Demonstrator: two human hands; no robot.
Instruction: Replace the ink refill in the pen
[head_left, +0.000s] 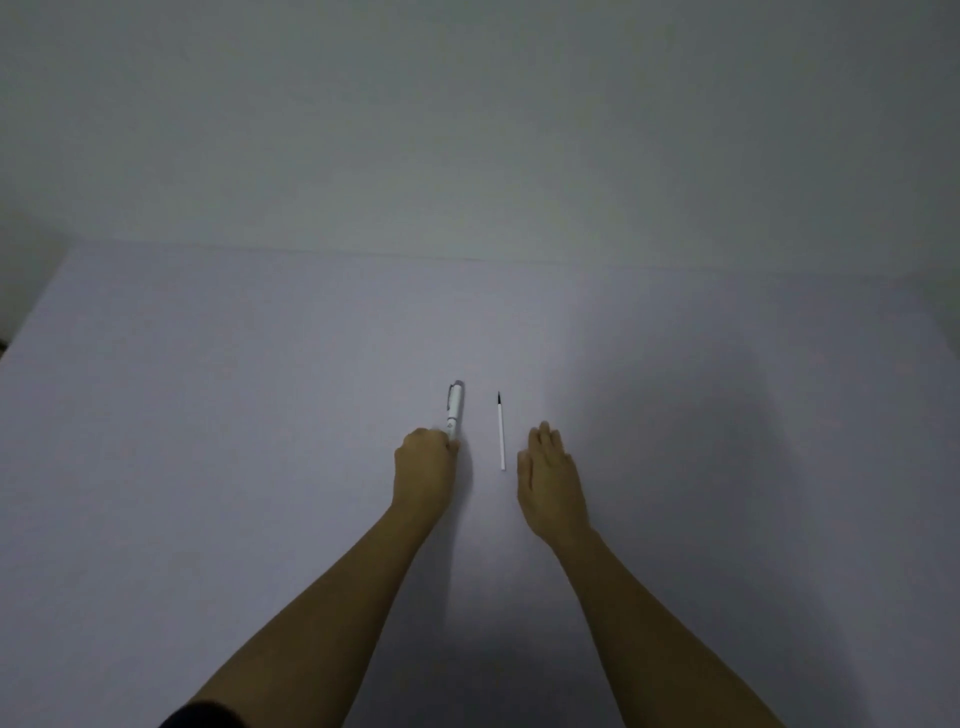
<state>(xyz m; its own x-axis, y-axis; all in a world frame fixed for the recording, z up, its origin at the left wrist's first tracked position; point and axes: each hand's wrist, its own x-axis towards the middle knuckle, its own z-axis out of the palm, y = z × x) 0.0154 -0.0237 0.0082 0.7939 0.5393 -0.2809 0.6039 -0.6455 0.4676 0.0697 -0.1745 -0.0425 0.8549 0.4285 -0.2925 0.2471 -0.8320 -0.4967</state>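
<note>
A white pen (455, 408) with a clip at its far end lies on the pale table (260, 415), pointing away from me. My left hand (423, 467) is curled around the pen's near end, which the fingers hide. A thin white ink refill (501, 434) with a dark tip at its far end lies parallel to the pen, a little to its right. My right hand (548, 478) rests flat just right of the refill, fingers extended, holding nothing and apart from the refill.
The table's far edge (467, 257) meets a plain grey wall. Its left edge slants down at the far left. A dark sleeve (202, 717) shows at the bottom left.
</note>
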